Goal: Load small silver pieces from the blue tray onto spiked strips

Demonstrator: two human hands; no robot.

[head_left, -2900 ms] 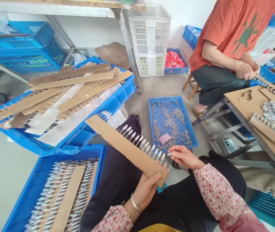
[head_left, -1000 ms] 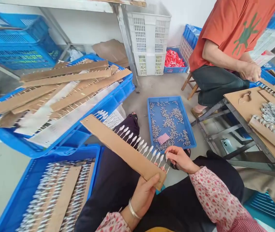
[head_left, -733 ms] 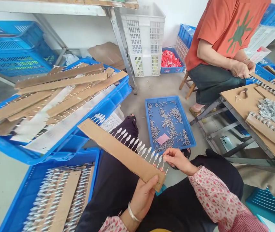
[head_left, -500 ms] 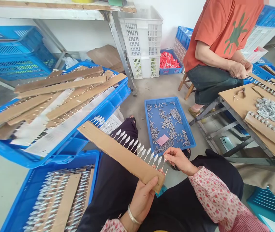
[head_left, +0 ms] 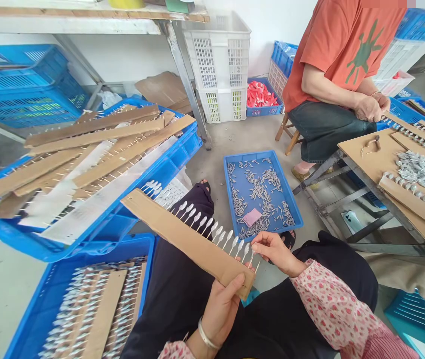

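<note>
My left hand (head_left: 219, 309) is closed around the lower right end of a long cardboard strip (head_left: 184, 242), thumb on its face. Thin pins stick out along the strip's far edge, and most carry a small silver spindle-shaped piece (head_left: 218, 233). Near the strip's right end, my right hand (head_left: 277, 253) pinches one more silver piece (head_left: 254, 248) at the top of a pin; the fingertips partly hide it. The last pin (head_left: 257, 267) at that end is bare. Beyond my hands, a blue tray (head_left: 228, 192) on the floor holds loose silver pieces and a pink pad (head_left: 251, 217).
At left, a blue crate (head_left: 182, 149) is heaped with pinned strips. Below it, another blue crate (head_left: 29, 319) holds strips filled with silver pieces. A co-worker (head_left: 343, 65) sits at a low table (head_left: 361, 144) on the right. White crates (head_left: 217, 65) stand behind.
My right hand stays at the same pin, its fingertips very slightly lower. My left hand and the strip hold almost still; the view has shifted a little.
</note>
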